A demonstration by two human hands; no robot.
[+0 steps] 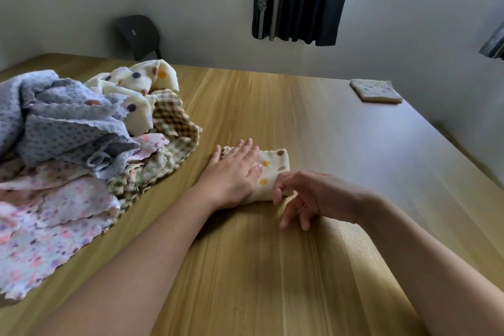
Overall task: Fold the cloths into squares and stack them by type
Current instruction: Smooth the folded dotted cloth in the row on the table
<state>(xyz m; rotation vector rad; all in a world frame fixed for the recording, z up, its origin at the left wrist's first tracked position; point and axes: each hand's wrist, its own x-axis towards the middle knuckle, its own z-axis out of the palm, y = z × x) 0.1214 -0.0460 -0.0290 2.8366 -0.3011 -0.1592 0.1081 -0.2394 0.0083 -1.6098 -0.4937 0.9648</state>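
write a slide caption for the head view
Left hand presses a folded polka-dot cloth flat on the table, right hand at its near edge, unfolded cloths piled left.

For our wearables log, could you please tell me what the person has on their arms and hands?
The left forearm and right forearm are bare up to the frame's edge: no sleeves, watch or bracelet. Neither hand is gloved. The left hand shows no jewellery that I can see. The right hand wears a thin ring on one finger.
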